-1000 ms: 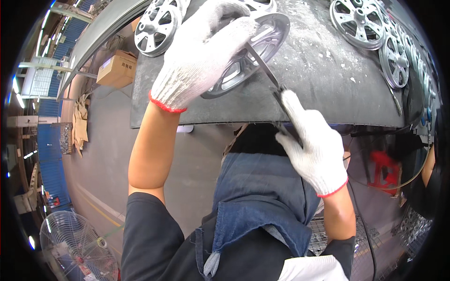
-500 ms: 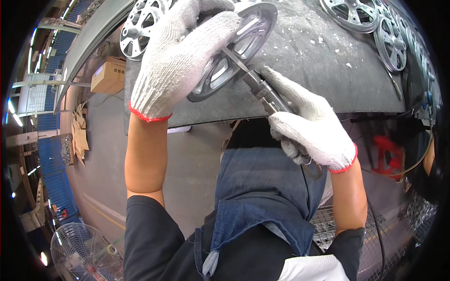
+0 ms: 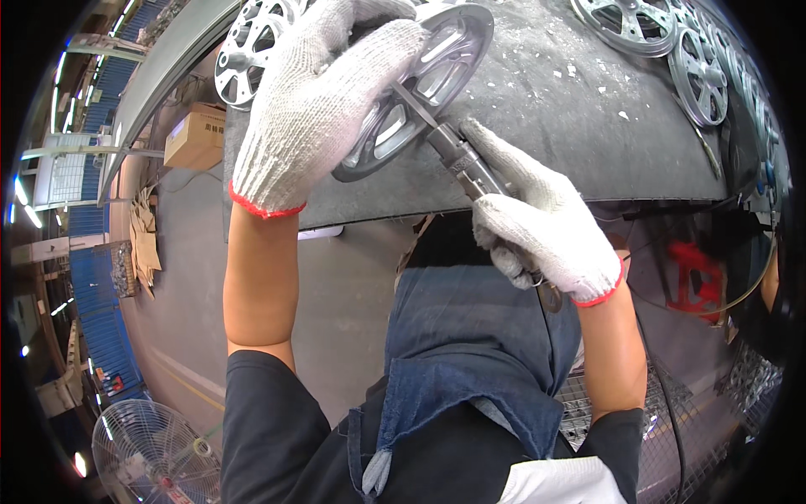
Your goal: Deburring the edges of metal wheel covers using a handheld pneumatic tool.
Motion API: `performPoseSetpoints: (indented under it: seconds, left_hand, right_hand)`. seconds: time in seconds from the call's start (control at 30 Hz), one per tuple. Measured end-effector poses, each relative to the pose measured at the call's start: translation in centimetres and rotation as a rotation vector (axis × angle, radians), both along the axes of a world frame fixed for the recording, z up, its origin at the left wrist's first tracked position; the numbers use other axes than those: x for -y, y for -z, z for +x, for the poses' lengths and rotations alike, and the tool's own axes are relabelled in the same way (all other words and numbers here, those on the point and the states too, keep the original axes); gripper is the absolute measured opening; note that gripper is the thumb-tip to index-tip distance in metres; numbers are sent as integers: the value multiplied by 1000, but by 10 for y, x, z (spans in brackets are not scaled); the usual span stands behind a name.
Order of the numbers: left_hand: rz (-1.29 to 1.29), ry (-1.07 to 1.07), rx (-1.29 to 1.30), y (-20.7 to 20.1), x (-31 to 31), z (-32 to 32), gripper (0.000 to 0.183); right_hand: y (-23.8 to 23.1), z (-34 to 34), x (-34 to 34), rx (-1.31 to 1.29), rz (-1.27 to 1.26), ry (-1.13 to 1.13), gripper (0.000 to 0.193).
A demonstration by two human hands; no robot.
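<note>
1. Here the gloved left hand clasps a silver spoked wheel, tilted on the dark counter.
2. The gloved right hand grips a slim metal tool, its tip touching the wheel.

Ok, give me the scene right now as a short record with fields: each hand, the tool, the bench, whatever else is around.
left hand: gloved, gripping the wheel, tilted on the bench
right hand: gloved, holding the tool
tool: thin tip against the wheel's inner face
bench: dark top, pale chips scattered on it
other wheels: lying flat, far right; one far left
floor: box, fan
</note>
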State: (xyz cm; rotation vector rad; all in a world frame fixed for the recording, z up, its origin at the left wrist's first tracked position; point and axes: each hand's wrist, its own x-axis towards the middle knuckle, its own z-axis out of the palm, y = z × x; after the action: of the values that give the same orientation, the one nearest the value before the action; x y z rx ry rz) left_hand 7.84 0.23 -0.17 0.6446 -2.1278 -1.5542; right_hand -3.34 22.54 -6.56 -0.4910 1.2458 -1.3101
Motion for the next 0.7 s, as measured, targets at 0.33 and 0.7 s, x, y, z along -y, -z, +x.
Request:
performPoseSetpoints:
  seconds: [0.33,0.7]
  left_hand:
    - [-94,20,-32,16,9,0,25]
    - [-105,59,-76,14,8,-4,25]
  right_hand:
    - [-4,1,-3,0,40,22,76]
    - [6,-1,-8,-22,-7,43,80]
